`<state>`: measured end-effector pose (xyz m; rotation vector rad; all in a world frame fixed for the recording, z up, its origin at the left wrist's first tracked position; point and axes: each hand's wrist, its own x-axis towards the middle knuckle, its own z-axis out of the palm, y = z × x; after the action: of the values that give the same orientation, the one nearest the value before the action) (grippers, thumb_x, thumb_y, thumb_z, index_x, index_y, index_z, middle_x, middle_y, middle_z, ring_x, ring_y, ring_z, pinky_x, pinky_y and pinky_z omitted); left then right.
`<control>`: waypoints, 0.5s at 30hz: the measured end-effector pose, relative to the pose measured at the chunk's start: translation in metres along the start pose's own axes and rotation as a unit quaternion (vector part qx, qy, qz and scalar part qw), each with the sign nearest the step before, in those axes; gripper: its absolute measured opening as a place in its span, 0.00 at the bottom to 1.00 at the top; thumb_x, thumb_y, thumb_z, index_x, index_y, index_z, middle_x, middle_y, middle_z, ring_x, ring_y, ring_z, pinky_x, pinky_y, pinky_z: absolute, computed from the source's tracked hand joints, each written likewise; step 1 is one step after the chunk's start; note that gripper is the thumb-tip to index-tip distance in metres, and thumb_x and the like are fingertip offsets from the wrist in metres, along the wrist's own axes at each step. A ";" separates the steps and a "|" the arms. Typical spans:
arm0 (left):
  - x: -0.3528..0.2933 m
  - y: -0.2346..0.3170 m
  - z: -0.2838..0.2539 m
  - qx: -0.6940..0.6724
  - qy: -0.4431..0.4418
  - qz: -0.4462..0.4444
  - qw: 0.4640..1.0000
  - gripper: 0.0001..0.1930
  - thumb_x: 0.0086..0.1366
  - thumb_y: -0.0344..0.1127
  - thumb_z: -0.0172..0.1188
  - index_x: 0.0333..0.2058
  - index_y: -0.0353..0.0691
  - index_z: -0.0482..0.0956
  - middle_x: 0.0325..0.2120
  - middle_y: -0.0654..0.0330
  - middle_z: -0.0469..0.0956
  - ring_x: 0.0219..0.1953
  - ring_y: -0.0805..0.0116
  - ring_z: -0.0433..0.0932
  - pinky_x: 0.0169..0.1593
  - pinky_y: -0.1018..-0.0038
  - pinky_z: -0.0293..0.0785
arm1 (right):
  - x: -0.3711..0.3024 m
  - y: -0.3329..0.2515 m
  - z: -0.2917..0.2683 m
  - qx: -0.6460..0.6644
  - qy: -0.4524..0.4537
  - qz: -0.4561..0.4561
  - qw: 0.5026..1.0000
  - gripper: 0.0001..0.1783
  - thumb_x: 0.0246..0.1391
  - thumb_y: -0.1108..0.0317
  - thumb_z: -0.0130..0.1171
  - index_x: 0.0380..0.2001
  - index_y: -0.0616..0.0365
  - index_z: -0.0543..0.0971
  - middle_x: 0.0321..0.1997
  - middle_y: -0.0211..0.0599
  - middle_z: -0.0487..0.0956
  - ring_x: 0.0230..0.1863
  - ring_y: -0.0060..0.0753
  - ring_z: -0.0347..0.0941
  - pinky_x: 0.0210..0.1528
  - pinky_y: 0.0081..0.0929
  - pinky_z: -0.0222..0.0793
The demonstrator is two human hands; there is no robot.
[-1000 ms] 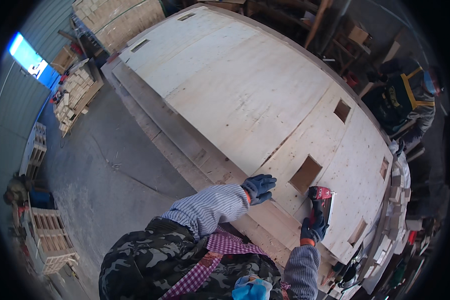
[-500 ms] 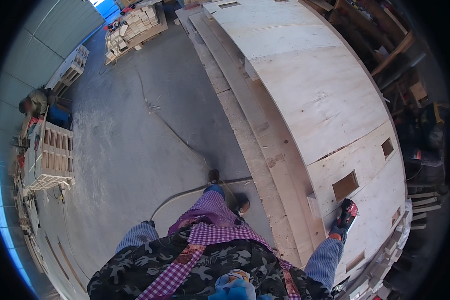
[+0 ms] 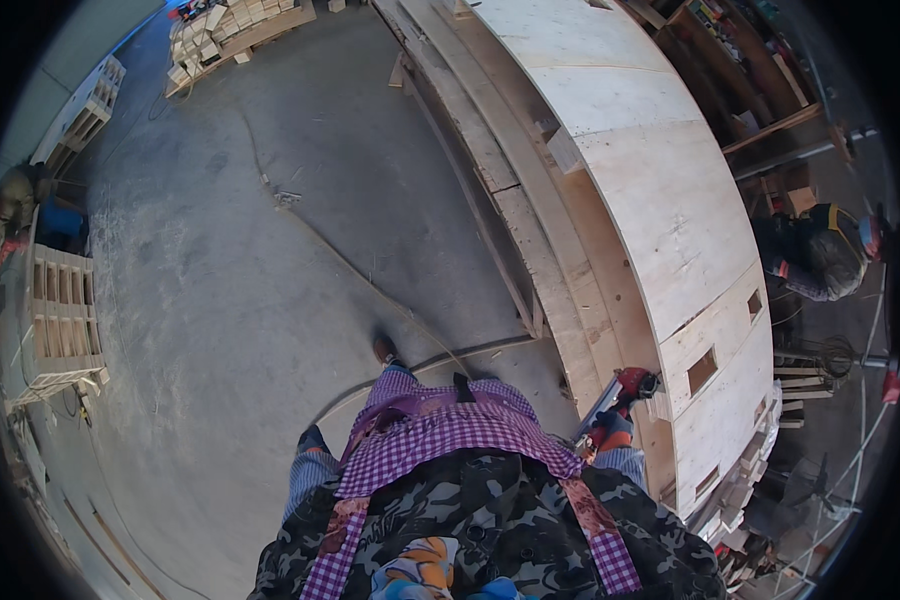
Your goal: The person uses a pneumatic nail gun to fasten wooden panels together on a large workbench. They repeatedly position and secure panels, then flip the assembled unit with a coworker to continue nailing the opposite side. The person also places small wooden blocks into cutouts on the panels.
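Observation:
My right hand (image 3: 611, 430), in a dark glove with an orange cuff, is closed round a red and black nail gun (image 3: 634, 381) with a long silver magazine. The nail gun is at the near edge of the workbench, beside a big plywood-topped panel (image 3: 642, 200) with square cut-outs. Down at my left side hangs my left hand (image 3: 312, 440), dark-gloved; its fingers are too small and dark to make out. It appears nearest to the hose (image 3: 345, 400) curving over the floor.
Long boards (image 3: 560, 250) run along the bench under the panel. A thin hose (image 3: 360, 275) crosses the concrete floor. Slatted wooden pallets (image 3: 65, 310) stand at the left, stacked lumber (image 3: 235, 35) at the far left. One person (image 3: 835, 250) bends at the right, another (image 3: 15, 195) at the left.
My right hand has drawn the nail gun back leftward off the panel's top to the bench edge. My body has turned and stepped along. The person at the right shows more fully.

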<state>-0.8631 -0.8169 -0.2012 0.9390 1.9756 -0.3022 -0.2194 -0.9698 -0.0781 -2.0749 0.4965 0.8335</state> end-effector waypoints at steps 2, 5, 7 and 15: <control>0.020 0.001 -0.033 0.082 0.013 0.054 0.995 0.25 0.57 0.51 0.47 0.45 0.37 0.72 0.44 0.48 0.72 0.48 0.55 0.68 0.50 0.67 0.62 | -0.034 -0.023 0.047 -0.089 -0.053 -0.063 0.993 0.14 0.31 0.78 0.61 0.26 0.58 0.70 0.15 0.39 0.72 0.13 0.37 0.70 0.13 0.33 0.67; 0.041 0.014 -0.064 -0.314 0.064 -0.119 0.940 0.26 0.56 0.50 0.50 0.46 0.35 0.71 0.46 0.50 0.71 0.49 0.53 0.68 0.51 0.63 0.62 | -0.078 -0.052 0.119 -0.121 -0.046 -0.073 0.989 0.14 0.30 0.75 0.64 0.24 0.57 0.72 0.17 0.38 0.73 0.14 0.36 0.71 0.15 0.33 0.67; 0.056 0.024 -0.077 -0.397 0.063 -0.159 0.902 0.27 0.55 0.49 0.52 0.48 0.35 0.70 0.48 0.50 0.69 0.51 0.55 0.66 0.52 0.61 0.60 | -0.097 -0.070 0.150 -0.187 -0.066 -0.083 0.977 0.14 0.28 0.75 0.64 0.24 0.58 0.73 0.17 0.38 0.74 0.16 0.35 0.72 0.17 0.33 0.68; 0.102 0.037 -0.063 -0.341 -0.045 -0.104 0.933 0.23 0.57 0.47 0.50 0.48 0.40 0.70 0.46 0.57 0.70 0.46 0.64 0.68 0.48 0.67 0.63 | -0.147 -0.131 0.304 -0.506 -0.072 -0.163 0.844 0.12 0.27 0.71 0.62 0.23 0.57 0.76 0.16 0.39 0.75 0.17 0.36 0.73 0.19 0.32 0.68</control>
<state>-0.9077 -0.7073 -0.2434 0.2635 1.8912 0.2211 -0.3608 -0.6392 -0.0355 -2.8719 -0.5197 1.1667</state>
